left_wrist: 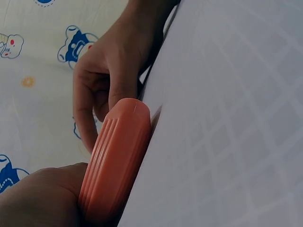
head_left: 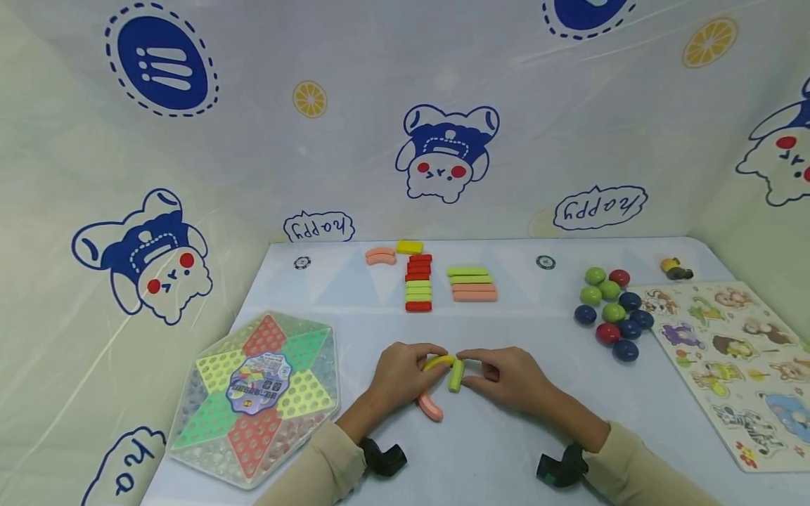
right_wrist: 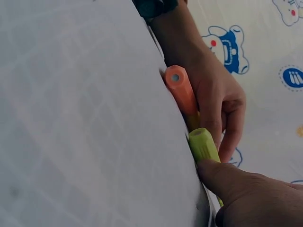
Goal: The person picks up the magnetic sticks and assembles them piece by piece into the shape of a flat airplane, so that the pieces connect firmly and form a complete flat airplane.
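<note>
Near the middle of the table, my left hand (head_left: 406,371) pinches a yellow curved block (head_left: 439,361) between thumb and index finger. Beside it lies a pink curved block (head_left: 430,407), partly under the hand; its ridged side fills much of the left wrist view (left_wrist: 116,161). My right hand (head_left: 506,376) holds a short light-green block (head_left: 455,377) between thumb and index finger. In the right wrist view the thumb presses along the green block (right_wrist: 203,144). The yellow and green blocks meet, or nearly so, at their far ends.
Beyond the hands stand a row of red and green blocks (head_left: 418,287), a green and pink group (head_left: 472,284), a yellow block (head_left: 409,247) and pink curved blocks (head_left: 380,256). A hexagonal game board (head_left: 316,351) lies left; coloured balls (head_left: 625,351) and an animal board (head_left: 702,358) lie right.
</note>
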`<state>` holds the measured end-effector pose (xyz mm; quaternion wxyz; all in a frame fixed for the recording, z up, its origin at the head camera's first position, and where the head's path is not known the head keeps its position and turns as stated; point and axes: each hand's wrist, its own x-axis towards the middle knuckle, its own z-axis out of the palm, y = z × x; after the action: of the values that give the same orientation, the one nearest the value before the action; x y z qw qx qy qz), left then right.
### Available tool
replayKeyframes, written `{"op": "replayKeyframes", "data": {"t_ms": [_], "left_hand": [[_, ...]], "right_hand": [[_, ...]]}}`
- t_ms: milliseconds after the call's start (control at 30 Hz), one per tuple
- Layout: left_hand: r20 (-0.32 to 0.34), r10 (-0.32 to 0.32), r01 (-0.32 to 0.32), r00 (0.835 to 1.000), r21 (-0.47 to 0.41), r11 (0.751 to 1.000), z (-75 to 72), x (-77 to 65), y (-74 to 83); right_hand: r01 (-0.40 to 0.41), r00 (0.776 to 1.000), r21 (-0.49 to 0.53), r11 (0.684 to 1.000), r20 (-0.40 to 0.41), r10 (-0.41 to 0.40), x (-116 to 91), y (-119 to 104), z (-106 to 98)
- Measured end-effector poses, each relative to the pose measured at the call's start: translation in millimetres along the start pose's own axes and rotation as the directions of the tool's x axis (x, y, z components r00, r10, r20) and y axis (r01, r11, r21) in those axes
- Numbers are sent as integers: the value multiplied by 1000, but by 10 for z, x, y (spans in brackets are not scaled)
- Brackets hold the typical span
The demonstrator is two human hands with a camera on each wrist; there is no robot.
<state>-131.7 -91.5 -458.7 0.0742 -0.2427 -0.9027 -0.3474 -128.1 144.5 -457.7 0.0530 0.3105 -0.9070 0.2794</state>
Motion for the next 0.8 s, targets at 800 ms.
{"op": "replayKeyframes", "data": {"t_ms": [800], "left_hand": [[-32, -60, 60, 998, -14, 998, 19, 2, -31]], "right_hand": [[-126, 985, -8, 992, -120, 124, -37, 105, -62]]}}
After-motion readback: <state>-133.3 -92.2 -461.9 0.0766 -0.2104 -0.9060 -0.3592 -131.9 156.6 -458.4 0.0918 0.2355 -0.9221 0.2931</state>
